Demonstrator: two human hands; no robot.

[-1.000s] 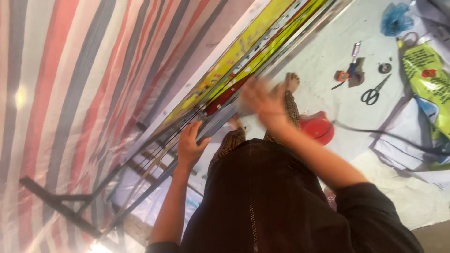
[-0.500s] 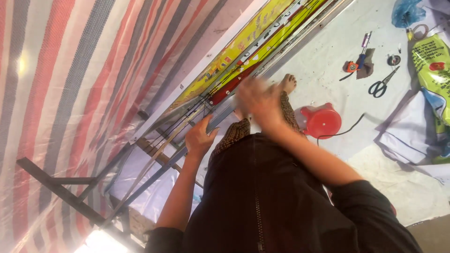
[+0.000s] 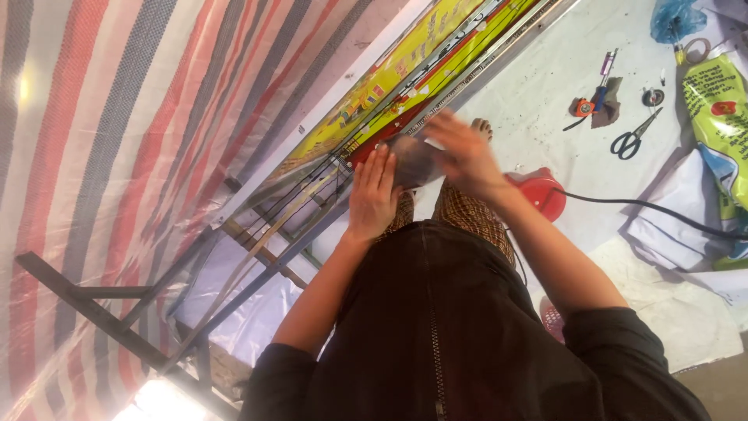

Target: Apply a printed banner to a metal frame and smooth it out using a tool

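1. Two bare hands are raised in front of the person's dark zipped jacket point(image 3: 460, 335), seen from above by the head camera.
2. Left hand point(image 3: 374, 195): palm flat, fingers straight and close together, pointing away from the body. Its fingertips lie at the near edge of the yellow and red banner point(image 3: 413, 74).
3. Right hand point(image 3: 463, 156): blurred by motion, fingers loosely spread, just beside the left hand. A dim greyish shape sits between the two hands; cannot tell whether the right hand grips it or what it is.
4. Banner position: long strip running diagonally from centre to upper right, lying alongside a metal frame point(image 3: 257, 257) of dark bars, with thin dark cords across it.
5. Left of the frame hangs a striped tarpaulin point(image 3: 117, 117) in red, white and blue-grey.
6. Below the hands: checked trousers point(image 3: 467, 214) and a bare foot point(image 3: 483, 127) on a white ground sheet point(image 3: 545, 86).
7. Red round object point(image 3: 541, 193) lies just beside the right forearm, with a black cable point(image 3: 647, 209) leading off to the right.
8. Well apart, upper right on the sheet: black-handled scissors point(image 3: 633, 139), a small orange tool point(image 3: 583, 107), a blue plastic bag point(image 3: 676, 17), a green and yellow sack point(image 3: 721, 117).
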